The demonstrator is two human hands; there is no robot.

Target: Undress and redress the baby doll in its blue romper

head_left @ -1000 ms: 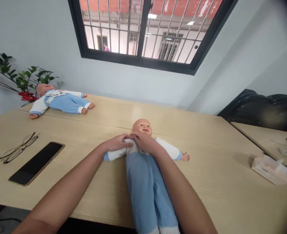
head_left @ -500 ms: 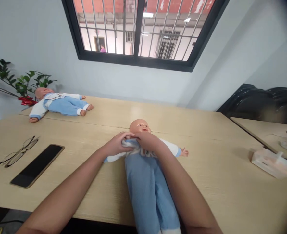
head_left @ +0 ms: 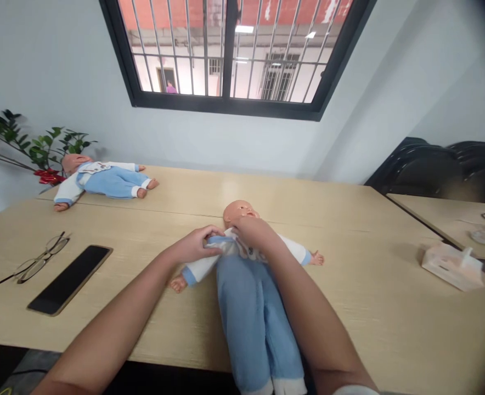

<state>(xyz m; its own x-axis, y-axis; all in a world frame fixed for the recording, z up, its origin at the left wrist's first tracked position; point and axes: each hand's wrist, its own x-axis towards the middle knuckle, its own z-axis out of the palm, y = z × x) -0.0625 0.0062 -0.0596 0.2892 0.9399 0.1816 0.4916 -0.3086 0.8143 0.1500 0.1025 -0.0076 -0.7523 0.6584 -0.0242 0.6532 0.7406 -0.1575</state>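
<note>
A baby doll (head_left: 242, 307) in a white and blue outfit lies on its back on the table, its head away from me and its legs toward me. At the doll's shoulder, my left hand (head_left: 195, 245) pinches the blue-edged cloth of the outfit between thumb and fingers. My right hand (head_left: 253, 233) is closed on the white cloth near the collar, just below the doll's chin; its fingertips are partly hidden. Both doll arms stretch out to the sides, and my right forearm covers part of the chest and one leg.
A second doll (head_left: 111, 180) lies at the table's back left, beside a potted plant (head_left: 40, 145). Eyeglasses (head_left: 40, 258) and a black phone (head_left: 72, 280) are at the left. A tissue box (head_left: 452, 266) stands at the right, with black chairs (head_left: 435, 170) behind.
My left hand has drawn slightly away from my right with the blue-edged cloth, so the two are apart. The doll's hand beside my left forearm has come into view. The camera has shifted slightly.
</note>
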